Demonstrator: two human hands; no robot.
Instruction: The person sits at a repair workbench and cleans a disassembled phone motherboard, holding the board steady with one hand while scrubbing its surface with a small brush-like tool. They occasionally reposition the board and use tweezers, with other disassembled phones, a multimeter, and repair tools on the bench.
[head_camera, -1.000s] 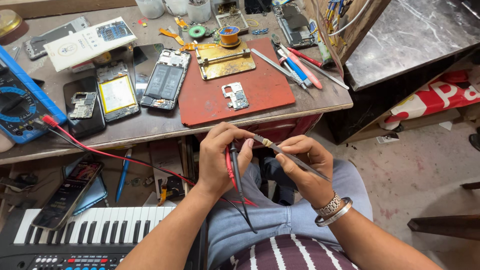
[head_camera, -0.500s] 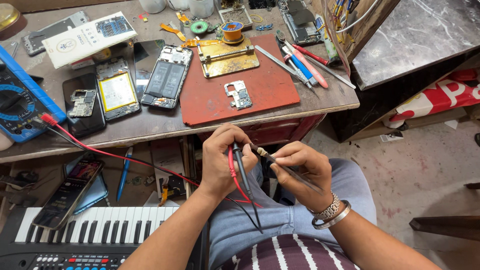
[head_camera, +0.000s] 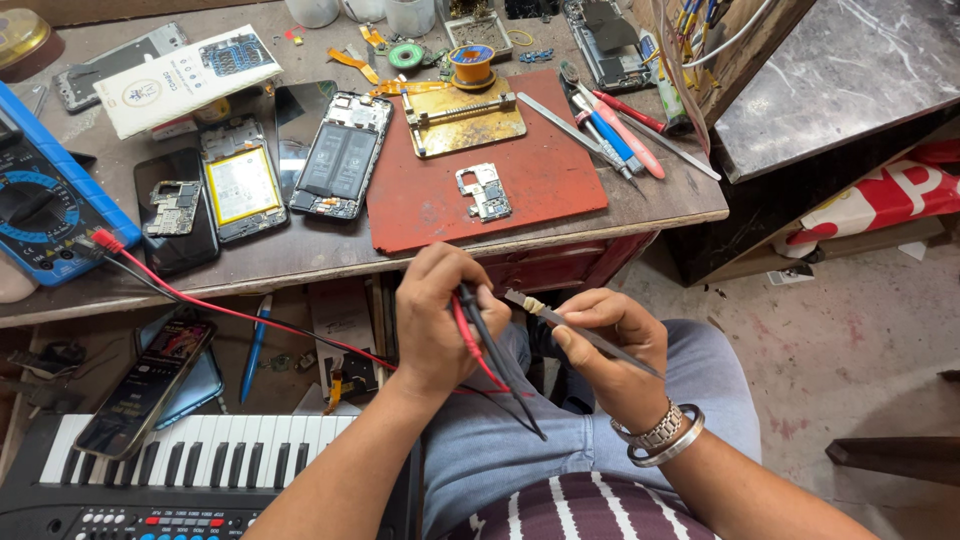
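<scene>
Two multimeter probes (head_camera: 487, 340) — one red, one black — are gripped together in the left hand (head_camera: 440, 320), which is closed around them just below the front edge of the desk (head_camera: 650, 195), over the lap. Their leads (head_camera: 200, 300) are seen running leftward, up to the blue multimeter (head_camera: 45, 215) that lies at the desk's left end. The right hand (head_camera: 610, 345) is closed on a slim pair of metal tweezers (head_camera: 575, 333), held like a pen, with the tip brought close to the probe ends; something small and pale sits at the tweezer tip, too small to be identified.

The step in hand is judged to be fine work on the probe tips themselves — picking or scraping at them with the tweezers — rather than any measuring, since no board is being touched. A small circuit board (head_camera: 484, 192) is left lying on the red work mat (head_camera: 500, 180), with a brass-coloured board holder (head_camera: 462, 112) behind it and an opened phone (head_camera: 337, 155) just beside the mat.

The next move is judged to call for a steady left grip and a light, exact touch of the tweezer tip, so that the probe points are not bent or slipped past.
</scene>
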